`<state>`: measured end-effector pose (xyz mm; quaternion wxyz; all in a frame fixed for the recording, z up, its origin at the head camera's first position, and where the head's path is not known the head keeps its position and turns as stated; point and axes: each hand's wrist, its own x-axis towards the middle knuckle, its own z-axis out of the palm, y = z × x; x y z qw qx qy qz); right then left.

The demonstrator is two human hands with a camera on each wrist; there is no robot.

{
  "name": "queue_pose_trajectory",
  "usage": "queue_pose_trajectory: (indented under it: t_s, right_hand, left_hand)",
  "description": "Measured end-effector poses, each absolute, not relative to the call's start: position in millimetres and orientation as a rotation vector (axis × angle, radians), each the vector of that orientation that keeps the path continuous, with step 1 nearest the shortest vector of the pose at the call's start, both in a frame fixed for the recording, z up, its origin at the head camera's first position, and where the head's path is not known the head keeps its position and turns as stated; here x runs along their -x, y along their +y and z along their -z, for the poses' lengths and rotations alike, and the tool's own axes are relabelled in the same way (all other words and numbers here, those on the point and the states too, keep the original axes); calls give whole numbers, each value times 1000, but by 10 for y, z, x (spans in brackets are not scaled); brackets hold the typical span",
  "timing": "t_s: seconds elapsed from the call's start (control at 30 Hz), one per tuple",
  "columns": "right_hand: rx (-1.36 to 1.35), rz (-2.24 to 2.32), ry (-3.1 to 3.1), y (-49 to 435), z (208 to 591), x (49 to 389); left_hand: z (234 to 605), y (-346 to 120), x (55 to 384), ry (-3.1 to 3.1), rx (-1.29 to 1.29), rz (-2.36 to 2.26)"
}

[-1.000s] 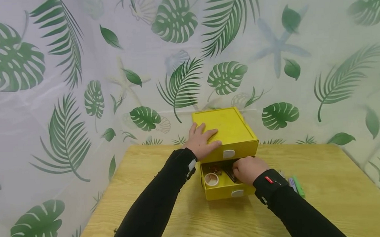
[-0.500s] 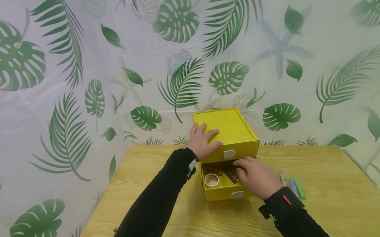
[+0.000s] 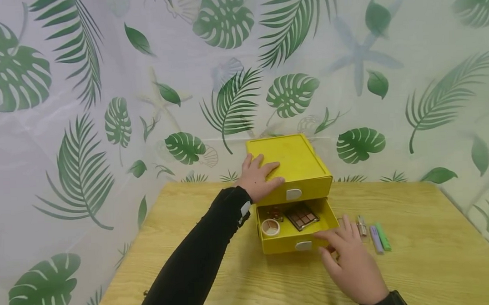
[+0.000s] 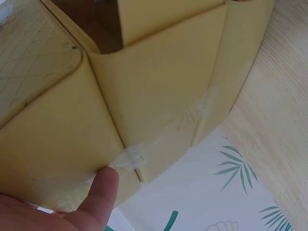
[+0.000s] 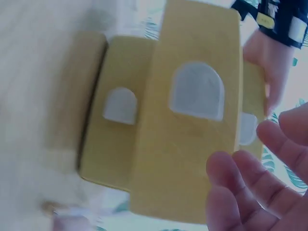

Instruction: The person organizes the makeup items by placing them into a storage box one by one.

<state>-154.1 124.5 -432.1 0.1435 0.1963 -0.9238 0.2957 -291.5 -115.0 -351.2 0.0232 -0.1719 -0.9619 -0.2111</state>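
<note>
A yellow drawer box stands at the back of the table, its pulled-out drawer facing me. My left hand rests spread on the box's top left edge; in the left wrist view one finger touches the yellow side wall. In the drawer lie a brown eyeshadow palette, a round three-part makeup pan and small reddish pieces. My right hand holds nothing, fingers loosely bent, by the drawer's front right corner. The right wrist view shows those fingers before the drawer front.
Right of the drawer, a purple tube, a green tube and a clear, silvery stick lie on the wooden table. A leaf-patterned sheet hangs behind. A tiny dark object sits near the left sleeve.
My right hand has drawn back out of the drawer, toward me and to the right, leaving the palette lying in full view. The left hand has stayed on the box.
</note>
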Motion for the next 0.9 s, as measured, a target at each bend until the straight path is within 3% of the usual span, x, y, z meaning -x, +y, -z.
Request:
queue_pose_trajectory:
  t_s: [0.33, 0.9]
  right_hand:
    - [-571, -1023, -2789, 999, 4743, 1535]
    - [-622, -1009, -2741, 930, 4719, 1864]
  left_hand:
    - [3541, -1155, 2902, -2985, 540, 653]
    - [3517, -1146, 2904, -2959, 546, 667]
